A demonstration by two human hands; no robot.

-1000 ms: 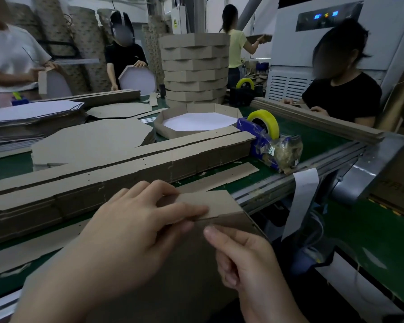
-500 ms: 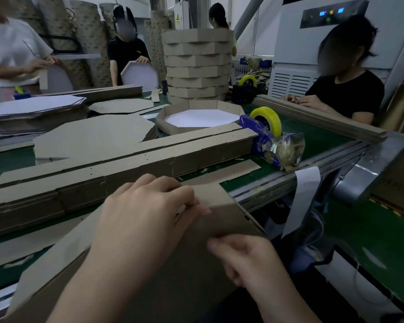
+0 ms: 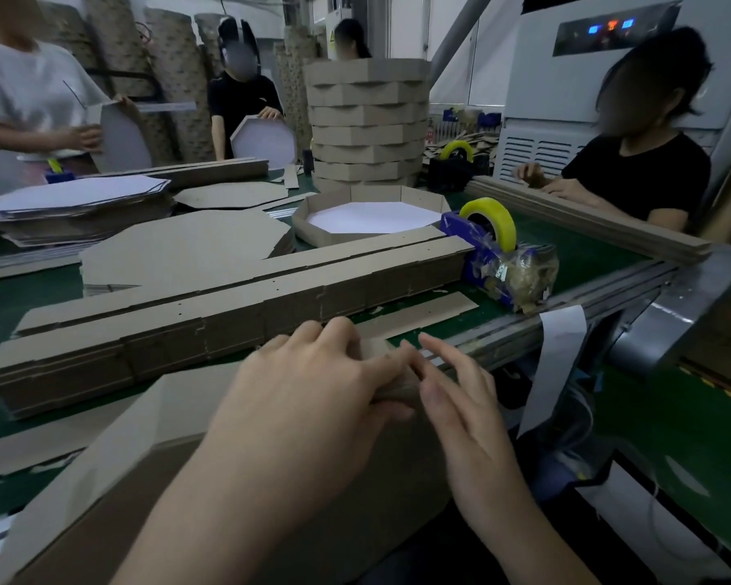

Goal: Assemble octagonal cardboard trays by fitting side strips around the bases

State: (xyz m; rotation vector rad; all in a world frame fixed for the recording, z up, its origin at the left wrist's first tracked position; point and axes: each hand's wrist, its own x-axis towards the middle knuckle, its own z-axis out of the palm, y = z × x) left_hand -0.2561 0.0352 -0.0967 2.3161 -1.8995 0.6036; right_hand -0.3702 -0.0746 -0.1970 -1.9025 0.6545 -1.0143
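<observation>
The left hand (image 3: 313,399) grips the side strip (image 3: 144,420) at its upper end. Its fingers (image 3: 334,335) curl over the top edge and the thumb closes from below, pinching the cardboard between them. The right hand (image 3: 461,403) lies just beside it, fingers (image 3: 439,352) extended and slightly spread at the same strip end; whether they press on it cannot be determined. The strip runs from the lower left of the frame up to the centre, along the edge of the brown base (image 3: 401,462), which occupies the lower centre. Beyond the hands, a green work surface (image 3: 574,255) carries a long stack of flat strips (image 3: 229,306), a loose strip (image 3: 418,314), a blue tape dispenser (image 3: 471,259) with a yellow roll, a finished tray (image 3: 309,232) with a white lining, and a pile of octagonal blanks (image 3: 186,251). A tower of stacked trays (image 3: 368,120) stands at upper centre. A person in a black top (image 3: 634,175) sits at the right edge of the surface; other people stand at the upper left. A white machine (image 3: 566,99) fills the upper right, and paper rolls (image 3: 115,48) line the upper left. The left hand covers the joint between strip and base. The bottom edge of the frame cuts off the base, so its outline cannot be made out.
</observation>
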